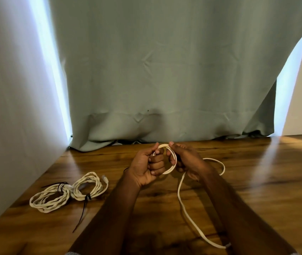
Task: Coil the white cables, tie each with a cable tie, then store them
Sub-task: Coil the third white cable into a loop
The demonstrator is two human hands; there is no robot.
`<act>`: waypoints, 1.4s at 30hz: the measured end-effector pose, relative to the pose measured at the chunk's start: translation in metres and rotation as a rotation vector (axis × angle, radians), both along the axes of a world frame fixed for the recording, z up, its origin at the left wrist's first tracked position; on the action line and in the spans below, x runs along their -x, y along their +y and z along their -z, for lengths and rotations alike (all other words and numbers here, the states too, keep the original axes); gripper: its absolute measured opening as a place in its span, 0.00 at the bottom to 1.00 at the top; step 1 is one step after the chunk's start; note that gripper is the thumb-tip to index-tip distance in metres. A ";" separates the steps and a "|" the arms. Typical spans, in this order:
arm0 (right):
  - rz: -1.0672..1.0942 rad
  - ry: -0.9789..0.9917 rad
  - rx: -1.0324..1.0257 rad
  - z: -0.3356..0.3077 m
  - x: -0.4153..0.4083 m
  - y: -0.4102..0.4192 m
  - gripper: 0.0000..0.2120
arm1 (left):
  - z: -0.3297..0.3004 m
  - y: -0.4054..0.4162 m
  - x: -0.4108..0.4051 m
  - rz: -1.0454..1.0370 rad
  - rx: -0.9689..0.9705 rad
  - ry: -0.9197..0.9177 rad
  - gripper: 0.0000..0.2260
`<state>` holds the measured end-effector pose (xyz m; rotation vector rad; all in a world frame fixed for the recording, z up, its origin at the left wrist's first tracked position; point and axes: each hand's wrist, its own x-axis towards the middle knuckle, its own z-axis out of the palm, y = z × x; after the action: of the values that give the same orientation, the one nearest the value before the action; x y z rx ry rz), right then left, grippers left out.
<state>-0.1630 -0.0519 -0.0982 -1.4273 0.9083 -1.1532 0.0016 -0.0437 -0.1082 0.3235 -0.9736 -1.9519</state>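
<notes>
Hands meet at frame centre: left hand (pixel 149 167) grips the small coil (pixel 166 159), right hand (pixel 185 160) pinches it; loose white cable (pixel 181 197) trails down-right.

— Table (pixel 257 181)?
— Wood, glossy, dark-grained, reflecting light.
— Curtain (pixel 165 70)?
— Matt grey-green cloth, creased.
— Cables?
— Coiled bundles (pixel 67 192) look braided, matt; black ties (pixel 84 208) smooth plastic.

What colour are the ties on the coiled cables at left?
Black ties on white coils, clear in the head view.
</notes>
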 end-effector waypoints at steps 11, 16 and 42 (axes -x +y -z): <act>0.032 0.150 0.082 0.015 -0.002 -0.001 0.14 | -0.015 0.000 -0.007 -0.203 0.056 0.265 0.22; 0.015 0.681 0.064 0.024 -0.005 0.002 0.06 | -0.017 0.000 -0.012 -0.246 0.092 0.298 0.23; -0.326 0.901 0.351 -0.020 0.021 0.027 0.03 | 0.009 -0.017 0.004 -0.660 0.496 -0.694 0.09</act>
<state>-0.1838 -0.0251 -0.0786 -2.3591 1.0302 -0.3931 -0.0023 -0.0605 -0.1176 0.9306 -1.5059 -0.9516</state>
